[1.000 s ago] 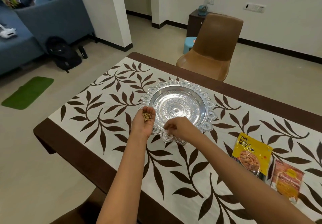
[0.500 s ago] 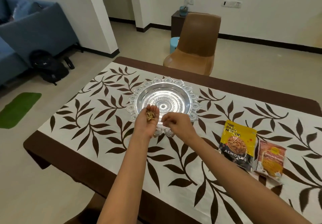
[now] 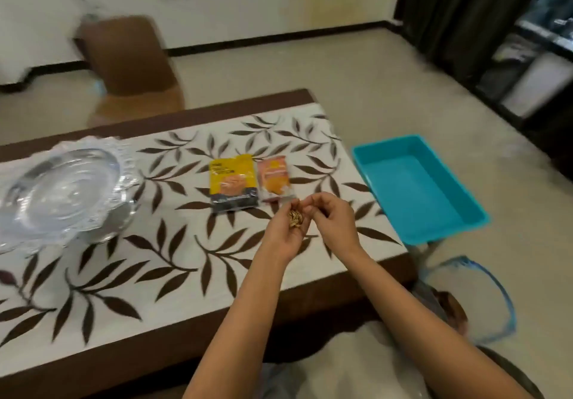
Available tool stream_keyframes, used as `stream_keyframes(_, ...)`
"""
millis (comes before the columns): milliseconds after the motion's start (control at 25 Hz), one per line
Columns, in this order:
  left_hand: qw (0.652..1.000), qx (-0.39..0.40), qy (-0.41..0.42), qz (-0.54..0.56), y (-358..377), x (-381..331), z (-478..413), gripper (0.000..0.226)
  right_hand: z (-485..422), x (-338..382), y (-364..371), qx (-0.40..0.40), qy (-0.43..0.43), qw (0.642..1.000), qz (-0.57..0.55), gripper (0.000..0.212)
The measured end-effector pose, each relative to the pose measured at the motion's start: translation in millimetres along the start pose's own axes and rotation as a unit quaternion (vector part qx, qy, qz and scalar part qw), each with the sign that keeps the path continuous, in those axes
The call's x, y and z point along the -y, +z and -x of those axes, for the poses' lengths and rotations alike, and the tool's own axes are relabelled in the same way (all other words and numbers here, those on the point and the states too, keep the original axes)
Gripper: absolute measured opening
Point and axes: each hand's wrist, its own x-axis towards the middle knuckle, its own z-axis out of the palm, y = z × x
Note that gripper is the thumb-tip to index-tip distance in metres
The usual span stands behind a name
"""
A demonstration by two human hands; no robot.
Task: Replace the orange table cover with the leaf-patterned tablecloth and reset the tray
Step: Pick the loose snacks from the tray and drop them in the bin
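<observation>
The leaf-patterned tablecloth (image 3: 173,243) covers the brown table. The silver tray (image 3: 62,194) stands on it at the far left, blurred and with nothing in it. My left hand (image 3: 286,231) is cupped around a small heap of nuts (image 3: 296,218) above the cloth's right part. Close beside it, my right hand (image 3: 331,218) has its fingers curled, fingertips near the nuts; whether it pinches one is unclear. A yellow almond packet (image 3: 232,183) and an orange snack packet (image 3: 276,178) lie just beyond my hands.
A turquoise plastic bin (image 3: 415,187) sits off the table's right end. A brown chair (image 3: 130,66) stands behind the table. Below the bin lies a clear plastic bag with blue trim (image 3: 471,299). Dark curtains hang at the far right.
My view has swung right, so the tray now sits at the left. Both hands moved away from the tray's rim to the right, near the packets, nuts still in my left palm.
</observation>
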Motion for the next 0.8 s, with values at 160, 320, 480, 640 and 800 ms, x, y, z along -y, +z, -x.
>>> stream_keyframes(160,0.987,0.048,-0.136,-0.065,45,176,14,0.028,99,-56,-134,-0.159,0.073,0.983,0.059,0.024)
stream_keyframes(320,0.947,0.064,-0.269,-0.161,79,334,49,0.033,201,-103,-252,-0.289,0.163,0.939,0.09,0.021)
stream_keyframes(480,0.898,0.082,-0.349,-0.256,100,443,80,0.035,273,-146,-330,-0.385,0.251,0.884,0.085,0.022)
stream_keyframes(640,0.859,0.037,-0.371,-0.35,103,537,62,0.033,306,-201,-382,-0.457,0.314,0.832,0.017,0.021)
stream_keyframes(800,0.829,0.018,-0.379,-0.41,101,614,27,0.028,320,-264,-428,-0.516,0.385,0.752,-0.143,0.015)
